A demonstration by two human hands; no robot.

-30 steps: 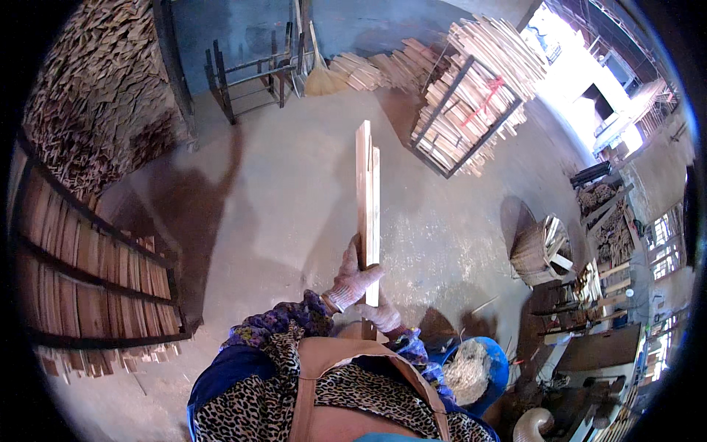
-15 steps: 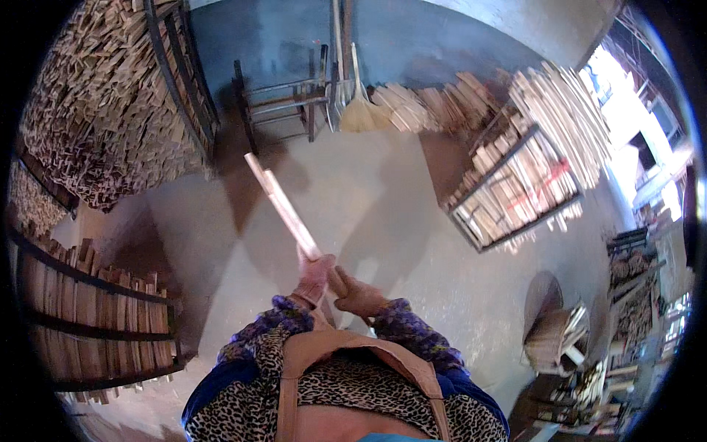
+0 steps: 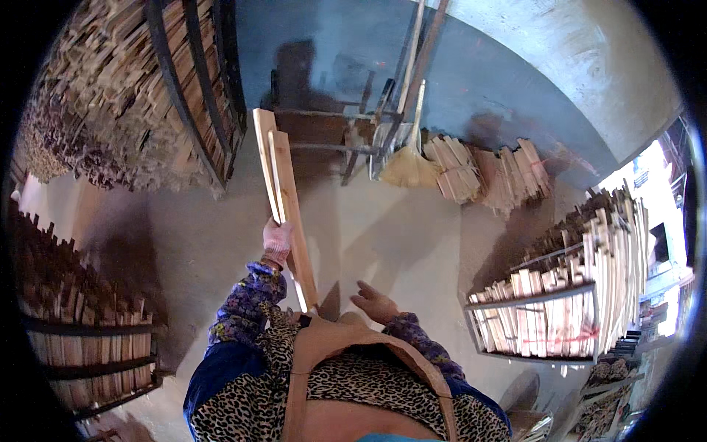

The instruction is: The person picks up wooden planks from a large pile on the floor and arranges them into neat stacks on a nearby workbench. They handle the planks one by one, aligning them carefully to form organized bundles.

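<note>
Two long pale wooden strips stand out in front of me, their far ends staggered. My left hand, in a pinkish glove, is closed round them at about mid-length. Their near ends come back close to my apron. To the right of the strips, my right hand is held apart from them. Its fingers are spread, and nothing shows in it.
A dark metal rack of upright strips stands at right. Along the blue wall are a broom, a dustpan and strip bundles. A tall wood stack and another loaded rack stand at left.
My right hand has let go of the strips and moved right. My left hand has carried them forward and left, turning them more upright in view. My view has swung left.
</note>
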